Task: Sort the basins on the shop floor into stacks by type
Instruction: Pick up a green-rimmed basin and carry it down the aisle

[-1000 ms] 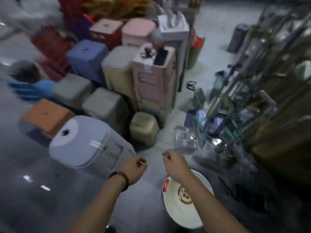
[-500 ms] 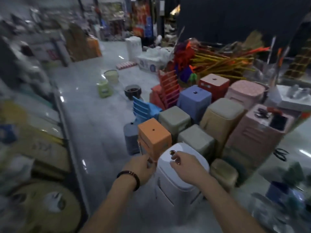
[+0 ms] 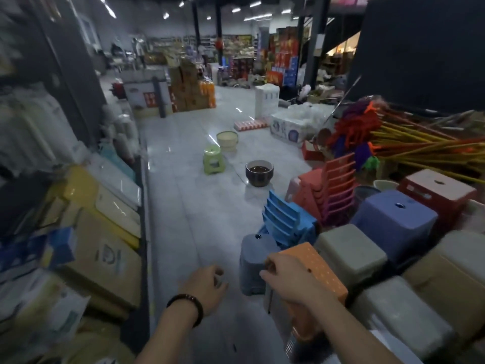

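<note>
**Head view, shop aisle.** Both hands are raised ahead of the body, near each other but apart. The left hand (image 3: 203,283) has its fingers loosely curled, with nothing visible in them. The right hand (image 3: 286,279) shows us its back with the fingers curled under, and we cannot tell whether it holds anything.

The basins stand well ahead on the floor (image 3: 199,206). A dark basin (image 3: 259,173) is near the stacked red chairs (image 3: 333,190). A cream basin (image 3: 227,139) is farther off, just behind a green stool (image 3: 213,160).

Hazards, as we judge them:
- The right forearm lies just beside the orange stool (image 3: 315,269) and the grey stool (image 3: 253,261), so a careless swing could topple the crowded stools.
- The glossy floor may be slick underfoot.
- In this dim light we might stack unlike basins together.
</note>
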